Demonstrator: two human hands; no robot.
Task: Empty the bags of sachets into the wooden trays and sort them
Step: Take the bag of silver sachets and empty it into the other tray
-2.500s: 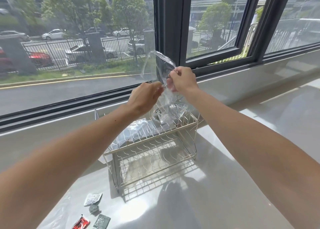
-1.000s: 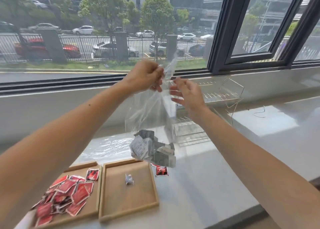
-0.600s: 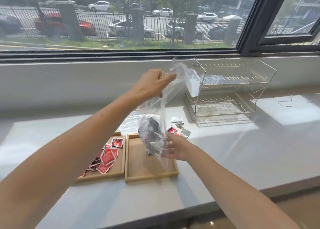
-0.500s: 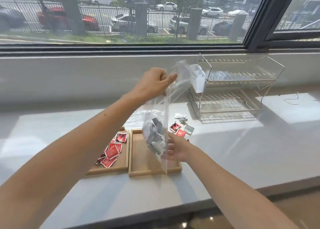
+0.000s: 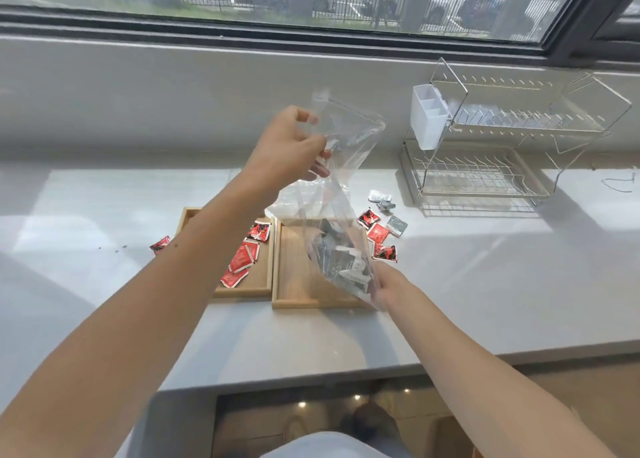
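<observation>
The right hand (image 5: 386, 284) is the nearer one, low and close to the body, set against the bottom corner of a clear plastic bag (image 5: 349, 167). Its fingers are hidden behind the plastic, so I cannot tell whether they pinch the corner or only prop it. From that hand the bag's long axis climbs up and away to the left hand (image 5: 289, 146), which is raised and farther out, fingers curled and pinching the upper edge beside the gaping mouth. The mouth is thus the high end, and the grey sachets (image 5: 341, 262) lie heaped in the low end, right at the right hand. Tipping them out will probably need that low end lifted above the mouth. Below the bag, between the two hands, sits the right-hand tray (image 5: 311, 304), wooden, with bare boards where it shows. Touching it, under the left forearm, is the left-hand tray (image 5: 242, 293), holding red sachets (image 5: 244, 257). Just beyond the right hand a few loose sachets (image 5: 379, 232), red and grey, lie on the counter (image 5: 485, 284). Farther off on the right-hand side stands a wire dish rack (image 5: 485, 180).
</observation>
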